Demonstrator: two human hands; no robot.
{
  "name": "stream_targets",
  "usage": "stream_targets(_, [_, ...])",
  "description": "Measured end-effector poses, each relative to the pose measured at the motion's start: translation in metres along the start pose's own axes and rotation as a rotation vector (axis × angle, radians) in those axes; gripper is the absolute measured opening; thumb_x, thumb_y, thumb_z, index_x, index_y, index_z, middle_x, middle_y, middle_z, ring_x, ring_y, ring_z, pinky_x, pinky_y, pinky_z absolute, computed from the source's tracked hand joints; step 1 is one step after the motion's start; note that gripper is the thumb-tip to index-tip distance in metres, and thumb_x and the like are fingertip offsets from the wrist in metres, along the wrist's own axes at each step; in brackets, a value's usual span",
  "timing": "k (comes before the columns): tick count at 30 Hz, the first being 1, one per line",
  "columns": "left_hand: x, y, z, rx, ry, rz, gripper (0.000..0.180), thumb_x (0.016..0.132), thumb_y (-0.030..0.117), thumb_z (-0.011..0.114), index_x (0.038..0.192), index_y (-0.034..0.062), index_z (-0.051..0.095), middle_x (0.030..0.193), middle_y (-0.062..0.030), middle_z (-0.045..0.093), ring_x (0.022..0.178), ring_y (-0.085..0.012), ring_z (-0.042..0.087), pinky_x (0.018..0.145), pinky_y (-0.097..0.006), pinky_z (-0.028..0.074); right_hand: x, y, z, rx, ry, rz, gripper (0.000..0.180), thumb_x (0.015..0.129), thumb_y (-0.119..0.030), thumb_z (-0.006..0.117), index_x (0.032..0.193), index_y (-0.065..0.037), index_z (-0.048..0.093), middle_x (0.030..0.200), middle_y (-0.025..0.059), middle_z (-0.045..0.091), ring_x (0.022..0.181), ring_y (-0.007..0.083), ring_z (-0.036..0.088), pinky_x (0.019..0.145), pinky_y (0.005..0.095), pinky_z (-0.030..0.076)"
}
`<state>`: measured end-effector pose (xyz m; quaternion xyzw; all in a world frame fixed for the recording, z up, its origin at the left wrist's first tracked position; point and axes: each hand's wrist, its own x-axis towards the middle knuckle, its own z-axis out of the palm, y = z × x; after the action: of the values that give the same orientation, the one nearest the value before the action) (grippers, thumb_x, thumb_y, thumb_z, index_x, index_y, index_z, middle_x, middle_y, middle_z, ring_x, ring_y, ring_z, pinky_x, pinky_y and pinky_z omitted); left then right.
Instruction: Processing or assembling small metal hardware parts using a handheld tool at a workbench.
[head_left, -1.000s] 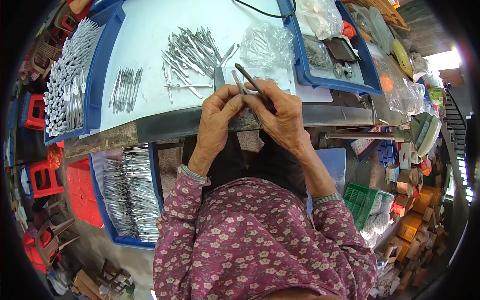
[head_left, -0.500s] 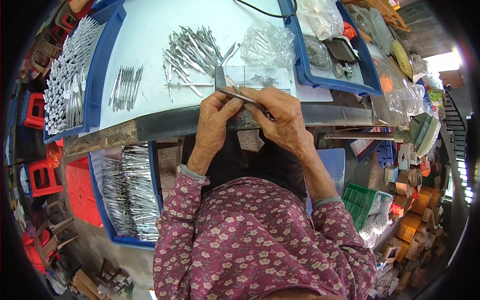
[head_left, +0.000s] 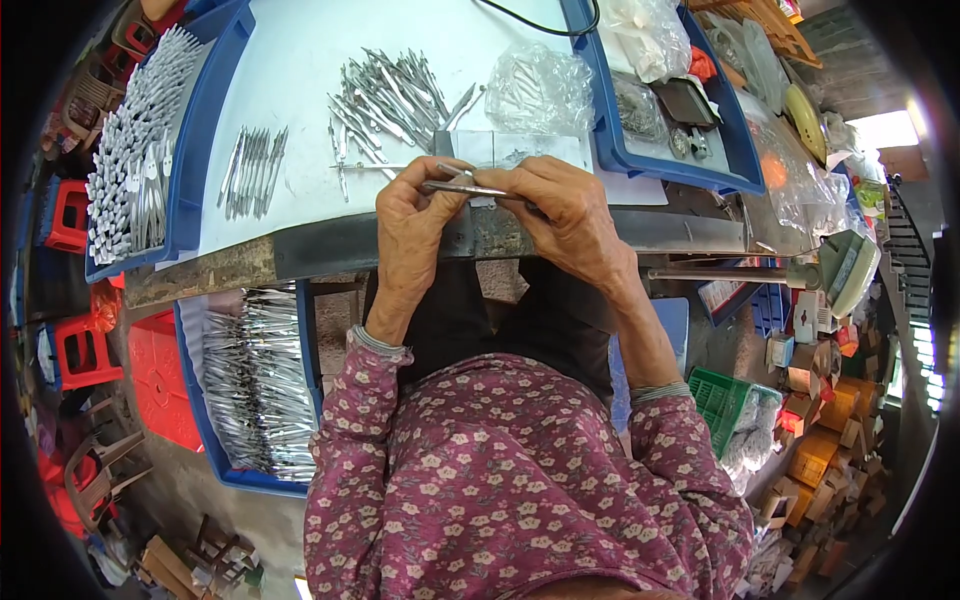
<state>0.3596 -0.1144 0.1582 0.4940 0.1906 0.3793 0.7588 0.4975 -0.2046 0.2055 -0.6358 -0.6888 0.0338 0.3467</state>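
At the near edge of the white-topped desk (head_left: 300, 150), both hands meet over one slim silver metal tool (head_left: 462, 187) that lies level between them. The left hand (head_left: 412, 215) has its fingers curled together and pinched on the tool's left end; the right hand (head_left: 560, 205) is likewise closed, fingertips clamped on the right end. The tool hangs just above the desk's dark front edge, in front of a small grey metal block (head_left: 470, 150).

Below the desk, by the person's left knee, one blue plastic crate (head_left: 200, 400) holds a dense heap of the same silver pieces, too many to count.

On the desk, toward its left part, a short row of about ten silver pieces (head_left: 252, 170) lies side by side. Behind the hands sits one loose pile of silver tools (head_left: 390, 95), uncountable. Just right of it lies one crumpled clear plastic bag (head_left: 540, 85).

At the left edge, one blue tray (head_left: 190, 180) carries silver pieces in rows. At the far right corner, another blue tray (head_left: 660, 165) holds a white plastic bag (head_left: 645, 30) and a flat dark rectangular box (head_left: 683, 100).
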Motion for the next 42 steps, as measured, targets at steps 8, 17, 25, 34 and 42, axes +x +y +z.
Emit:
stream_targets(8, [0.001,0.009,-0.003,0.146,0.104,0.031,0.017,0.080,0.010,0.066,0.093,0.0005,0.061,0.075,0.0011,0.058,0.065,-0.0032,0.049,0.058,-0.015,0.038,0.006,0.006,0.003,-0.091,-0.040,-0.038,0.036,0.068,0.002,0.059,0.100,-0.014,0.060,0.070,0.0043,0.052,0.068,0.0222,0.054,0.059,0.0333,0.044])
stream_targets(17, [0.009,-0.002,-0.013,0.592,0.142,0.217,0.013,0.076,0.005,0.063,0.088,0.0001,0.063,0.078,-0.0034,0.056,0.062,-0.0091,0.048,0.056,-0.023,0.039,0.010,0.016,0.007,-0.196,-0.053,-0.018,0.026,0.072,-0.001,0.058,0.095,-0.014,0.059,0.072,0.0046,0.052,0.070,0.0229,0.054,0.059,0.0339,0.044])
stream_targets(25, [0.013,-0.008,-0.010,0.670,0.177,0.208,0.012,0.074,0.006,0.064,0.085,0.0014,0.065,0.075,-0.0055,0.053,0.065,-0.0145,0.049,0.060,-0.027,0.039,0.011,0.025,0.002,-0.148,-0.041,0.031,0.022,0.076,-0.003,0.059,0.096,-0.012,0.060,0.074,0.0060,0.053,0.068,0.0238,0.055,0.057,0.0337,0.043])
stream_targets(34, [0.012,-0.012,-0.006,0.696,0.204,0.240,0.010,0.073,0.004,0.064,0.082,0.0010,0.065,0.075,-0.0044,0.050,0.066,-0.0138,0.048,0.060,-0.026,0.039,0.033,0.013,0.001,0.475,0.216,0.446,0.019,0.082,-0.007,0.058,0.100,-0.001,0.061,0.073,-0.0022,0.057,0.062,0.0023,0.046,0.052,0.0196,0.037])
stream_targets(42, [0.010,-0.015,-0.004,0.645,0.228,0.265,0.008,0.073,0.002,0.064,0.081,0.0007,0.063,0.075,-0.0040,0.048,0.065,-0.0124,0.047,0.058,-0.025,0.039,0.038,0.013,0.025,0.619,0.218,0.378,0.020,0.083,-0.008,0.052,0.101,-0.001,0.058,0.084,0.0027,0.059,0.070,0.0074,0.052,0.061,0.0204,0.043])
